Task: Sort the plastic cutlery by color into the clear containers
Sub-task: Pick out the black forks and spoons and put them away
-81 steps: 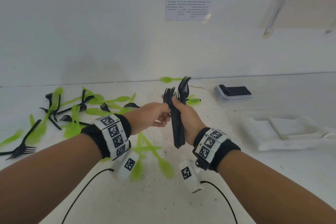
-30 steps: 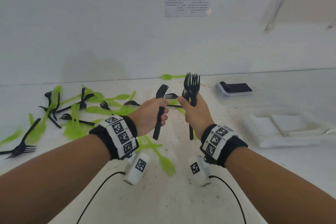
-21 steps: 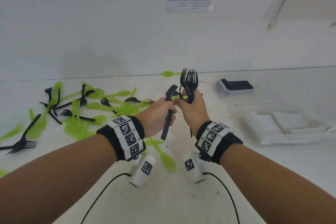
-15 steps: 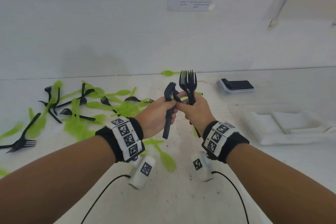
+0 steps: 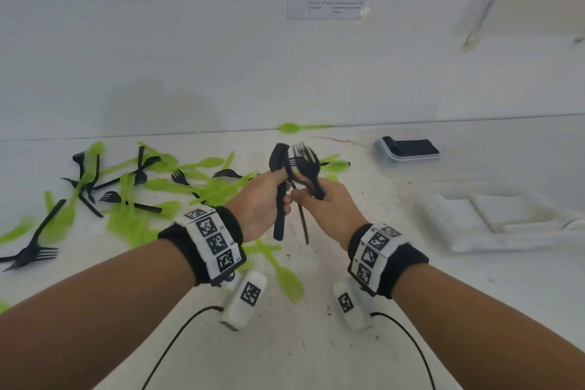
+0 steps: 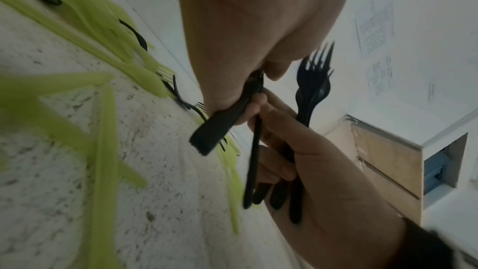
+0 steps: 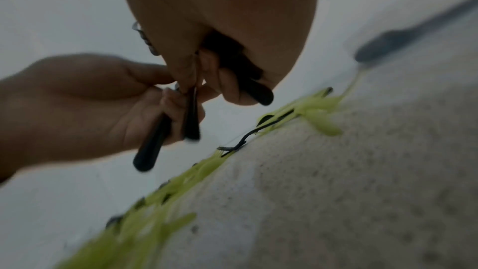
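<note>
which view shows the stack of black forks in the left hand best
Left wrist: the stacked handles show ridged and sharp below the left hand. Head view shows the whole stack, smaller. Right wrist shows only blurred handle ends.

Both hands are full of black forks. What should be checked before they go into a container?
1. Left hand grips its fork stack firmly: ok.
2. Right hand holds its forks securely: not ok, one thin fork hangs loose between the hands.
3. Only black pieces in hand: ok.
4. The two bundles merged into one: not ok.
5. Container with black pieces within reach: cannot tell.
6. Black forks left among the green cutlery: not ok, several remain.
</note>
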Tool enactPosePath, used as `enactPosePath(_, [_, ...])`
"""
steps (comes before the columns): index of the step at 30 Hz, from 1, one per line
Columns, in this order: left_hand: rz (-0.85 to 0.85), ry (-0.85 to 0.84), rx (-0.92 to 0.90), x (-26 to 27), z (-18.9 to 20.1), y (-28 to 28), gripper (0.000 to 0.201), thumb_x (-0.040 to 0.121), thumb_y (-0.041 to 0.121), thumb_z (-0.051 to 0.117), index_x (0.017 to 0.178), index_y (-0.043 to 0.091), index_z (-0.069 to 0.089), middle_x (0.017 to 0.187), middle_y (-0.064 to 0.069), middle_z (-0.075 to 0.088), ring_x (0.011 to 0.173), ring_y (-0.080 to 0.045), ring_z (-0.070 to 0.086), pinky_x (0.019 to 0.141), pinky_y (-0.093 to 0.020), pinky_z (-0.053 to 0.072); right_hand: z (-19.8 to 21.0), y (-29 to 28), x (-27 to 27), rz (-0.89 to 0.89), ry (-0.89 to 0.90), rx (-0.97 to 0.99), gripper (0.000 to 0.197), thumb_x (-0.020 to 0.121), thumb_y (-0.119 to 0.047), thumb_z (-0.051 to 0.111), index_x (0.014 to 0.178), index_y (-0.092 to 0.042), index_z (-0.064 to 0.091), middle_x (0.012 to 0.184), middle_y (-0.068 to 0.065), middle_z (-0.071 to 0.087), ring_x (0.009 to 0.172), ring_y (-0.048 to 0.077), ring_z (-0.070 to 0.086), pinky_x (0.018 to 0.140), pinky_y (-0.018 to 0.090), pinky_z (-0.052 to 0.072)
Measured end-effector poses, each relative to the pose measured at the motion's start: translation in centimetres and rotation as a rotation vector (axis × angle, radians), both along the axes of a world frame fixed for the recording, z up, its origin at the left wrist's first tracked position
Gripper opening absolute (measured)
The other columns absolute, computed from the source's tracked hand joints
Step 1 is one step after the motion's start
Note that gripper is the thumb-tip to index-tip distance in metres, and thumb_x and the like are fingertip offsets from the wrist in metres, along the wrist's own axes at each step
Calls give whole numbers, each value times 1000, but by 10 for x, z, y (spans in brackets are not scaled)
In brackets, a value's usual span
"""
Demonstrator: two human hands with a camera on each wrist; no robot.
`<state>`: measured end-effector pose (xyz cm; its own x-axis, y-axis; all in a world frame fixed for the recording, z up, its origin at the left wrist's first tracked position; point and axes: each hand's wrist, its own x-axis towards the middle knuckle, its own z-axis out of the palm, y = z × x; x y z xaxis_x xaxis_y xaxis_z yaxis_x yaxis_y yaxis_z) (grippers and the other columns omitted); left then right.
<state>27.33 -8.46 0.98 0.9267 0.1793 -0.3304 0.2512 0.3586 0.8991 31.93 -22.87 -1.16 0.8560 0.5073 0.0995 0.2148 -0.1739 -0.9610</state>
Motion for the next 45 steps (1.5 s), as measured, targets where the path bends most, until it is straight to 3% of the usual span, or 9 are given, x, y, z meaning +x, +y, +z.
enactPosePath(5, [66,25,-104,-2,0,-1,26,106,17,46,123,1,59,85,-5,48,63,-17,49,63,-29,43,4,-4,11,-236,259,197,21,97,-20,68,113,-30,76,82,-8,73,51,5,46,52,19,41])
enactPosePath(10, [24,-37,-69,-1,1,-7,27,110,15,39,117,7,63,83,-2,57,68,-12,50,69,-25,45,5,12,-2,-195,224,269,24,97,-7,66,119,-12,74,88,-7,71,53,-8,56,54,7,42])
enactPosePath(15, [4,-16,46,-7,3,2,23,108,22,49,111,14,70,100,-1,68,86,-15,59,79,-31,51,3,19,-7,-92,181,204,24,101,-10,61,118,-19,74,91,-11,73,61,-9,60,57,5,42])
enactPosePath(18, [-36,1,2,-9,3,9,27,106,22,54,120,7,71,109,-6,67,97,-22,62,96,-42,55,13,17,-9,-26,248,187,22,103,-16,60,120,-20,71,69,-20,66,50,-7,55,50,6,39])
enactPosePath(22, [10,24,6,-10,4,15,20,106,19,55,107,5,69,93,-5,63,84,-20,60,83,-35,59,18,16,-4,-12,378,175,30,101,-40,54,117,-14,59,79,-9,50,47,7,33,49,22,28])
enactPosePath(25, [38,16,-10,-9,5,15,19,105,18,56,101,4,68,90,-6,62,86,-22,60,90,-38,59,18,14,-1,-60,380,187,23,97,-29,44,115,-16,41,87,5,35,50,12,27,51,29,22])
enactPosePath(35, [33,-59,-23,-7,12,-4,26,107,18,52,119,3,70,102,-10,71,93,-26,64,99,-45,54,13,18,-4,-11,202,156,24,108,-21,45,125,-26,62,79,-23,64,53,-8,53,53,7,38])
enactPosePath(39, [17,-85,-21,-8,13,-5,27,107,16,51,119,0,69,103,-13,72,92,-27,68,96,-51,57,12,21,-8,16,258,139,25,108,-33,46,124,-42,62,96,-17,70,69,-4,59,70,24,48])
enactPosePath(45, [30,-73,-7,-12,15,-3,31,108,18,49,125,0,67,100,-12,68,86,-23,66,82,-40,59,13,17,-9,46,282,180,22,108,-28,45,117,-34,65,74,-18,58,52,4,40,50,18,34])
